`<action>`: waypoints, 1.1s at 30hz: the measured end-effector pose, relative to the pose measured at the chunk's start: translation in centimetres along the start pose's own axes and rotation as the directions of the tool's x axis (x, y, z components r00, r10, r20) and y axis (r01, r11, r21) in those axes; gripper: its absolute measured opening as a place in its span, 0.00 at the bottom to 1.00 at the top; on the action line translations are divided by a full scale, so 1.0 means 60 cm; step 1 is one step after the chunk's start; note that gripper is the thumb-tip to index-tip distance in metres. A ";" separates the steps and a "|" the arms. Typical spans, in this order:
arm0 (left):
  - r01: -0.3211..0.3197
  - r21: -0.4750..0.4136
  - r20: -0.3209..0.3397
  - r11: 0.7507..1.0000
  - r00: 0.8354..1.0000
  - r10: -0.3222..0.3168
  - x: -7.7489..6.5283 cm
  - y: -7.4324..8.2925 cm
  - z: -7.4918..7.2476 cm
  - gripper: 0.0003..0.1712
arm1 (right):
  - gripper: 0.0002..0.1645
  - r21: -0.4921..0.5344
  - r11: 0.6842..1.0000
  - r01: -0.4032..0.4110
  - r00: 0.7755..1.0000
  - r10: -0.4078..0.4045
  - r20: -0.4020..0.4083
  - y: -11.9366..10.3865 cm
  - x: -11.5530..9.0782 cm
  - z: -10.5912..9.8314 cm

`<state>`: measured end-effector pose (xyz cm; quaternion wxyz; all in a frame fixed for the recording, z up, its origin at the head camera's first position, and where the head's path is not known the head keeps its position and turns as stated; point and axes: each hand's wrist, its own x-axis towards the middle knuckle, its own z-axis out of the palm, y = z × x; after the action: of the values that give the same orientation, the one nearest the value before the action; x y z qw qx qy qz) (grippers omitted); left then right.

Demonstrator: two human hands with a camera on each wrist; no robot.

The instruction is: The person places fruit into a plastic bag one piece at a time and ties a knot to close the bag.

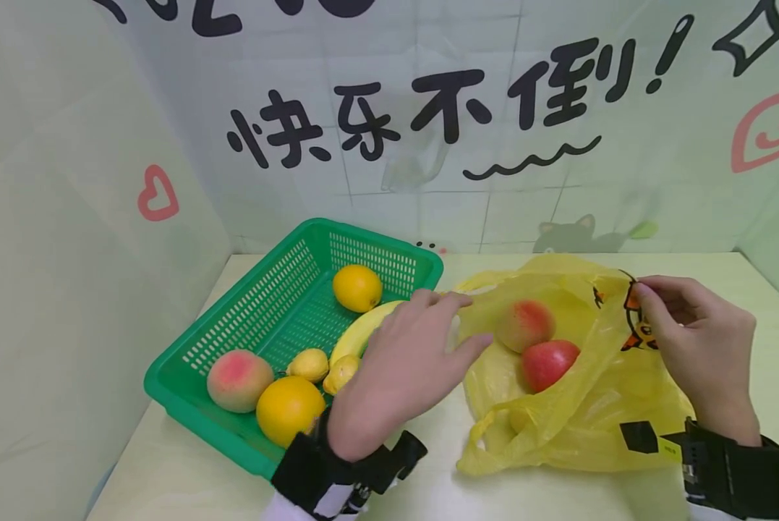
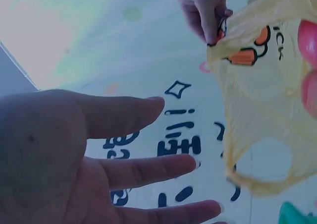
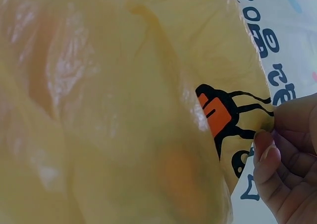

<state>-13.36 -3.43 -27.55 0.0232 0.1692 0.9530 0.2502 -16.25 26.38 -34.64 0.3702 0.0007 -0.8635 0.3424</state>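
Note:
A thin yellow plastic bag [image 1: 597,427] lies at the right of the table, its mouth facing left. Inside it are a peach [image 1: 526,325] and a red apple [image 1: 550,364]; something round and yellowish shows faintly through the film near one handle loop. My right hand [image 1: 704,340] pinches the bag's upper right edge between thumb and fingers, as the right wrist view also shows at the printed film [image 3: 242,60]. Fingers spread and holding nothing, my left hand [image 1: 409,354] hovers between bag and basket. It partly hides a banana [image 1: 359,334] in the green basket [image 1: 207,443].
The basket also holds a peach [image 1: 239,380], an orange [image 1: 290,411], two small lemon-like fruits [image 1: 308,365] and a yellow-orange fruit [image 1: 357,288] at the back. A printed white sheet [image 1: 376,166] stands behind the pale table [image 1: 422,499], with side panels left and right.

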 end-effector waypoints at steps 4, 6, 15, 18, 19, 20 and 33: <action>0.047 0.029 -0.048 0.998 0.998 -0.046 -0.017 -0.034 -0.038 0.31 | 0.13 -0.004 1.000 0.010 1.000 -0.010 -0.003 0.000 0.000 -0.001; 0.080 0.063 -0.078 0.995 0.994 -0.075 -0.022 -0.051 -0.057 0.31 | 0.14 -0.009 1.000 0.010 1.000 -0.010 -0.002 0.000 0.000 -0.002; 0.130 0.125 -0.076 0.984 0.990 -0.121 -0.046 -0.134 -0.120 0.31 | 0.15 0.011 1.000 -0.006 1.000 0.006 0.004 0.002 -0.002 -0.001; 0.139 0.144 -0.064 0.980 0.989 -0.130 -0.052 -0.166 -0.127 0.28 | 0.13 0.015 1.000 -0.001 1.000 0.001 0.004 0.001 -0.002 -0.001; 0.144 0.152 -0.059 0.978 0.989 -0.136 -0.053 -0.177 -0.128 0.27 | 0.13 0.017 1.000 0.001 1.000 -0.001 0.003 0.001 -0.002 -0.001; 0.142 0.163 -0.051 0.976 0.990 -0.135 -0.054 -0.189 -0.128 0.27 | 0.13 0.018 1.000 0.000 1.000 0.000 0.003 0.001 -0.001 -0.001; 0.167 0.207 0.346 0.964 0.909 -0.232 -0.049 -0.321 -0.135 0.34 | 0.12 0.041 0.999 0.006 1.000 -0.006 0.006 -0.004 -0.001 -0.001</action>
<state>-17.65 -23.96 -29.93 0.2118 0.1159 0.9621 0.1270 -16.14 26.20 -34.49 0.3684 0.0118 -0.8575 0.3590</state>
